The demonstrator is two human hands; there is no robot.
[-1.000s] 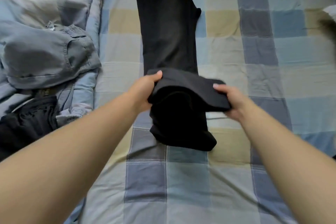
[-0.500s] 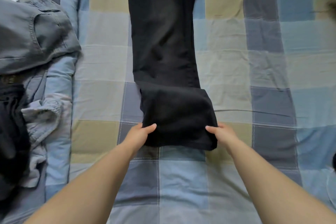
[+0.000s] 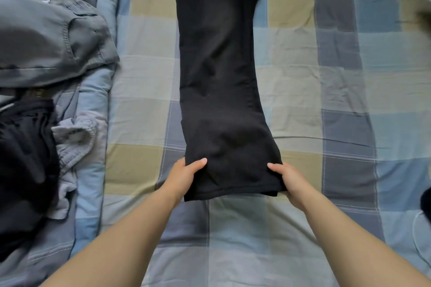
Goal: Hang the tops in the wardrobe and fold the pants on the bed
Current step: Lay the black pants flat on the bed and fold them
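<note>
Two hands are set on one pair of black pants [image 3: 219,77] that is laid out flat on the bed [image 3: 303,72], on a checked cover of blue, grey and tan squares. The long axis of the pants is run from the near edge of the view straight away to the far edge, where the cloth is cut off by the top of the picture; the piece is narrowed slightly toward the far end. The near end is doubled back over itself, so that a thicker layered band is formed there, with a hemmed edge shown at the very front.

The left corner of that near end is gripped by the left hand [image 3: 184,176], with the thumb laid on top of the cloth and the fingers tucked beneath it. The right corner is held in the same manner by the right hand [image 3: 288,177], thumb over and fingers under, so each grip is clamped on the pants. Both forearms are stretched forward from the bottom of the view.

No containers are seen. Along the left side of the bed a heap of other clothes is piled: a grey garment [image 3: 46,39] with a stitched pocket, a light grey piece [image 3: 74,142] with a gathered cuff, and a black garment [image 3: 25,161] nearest the viewer.
</note>
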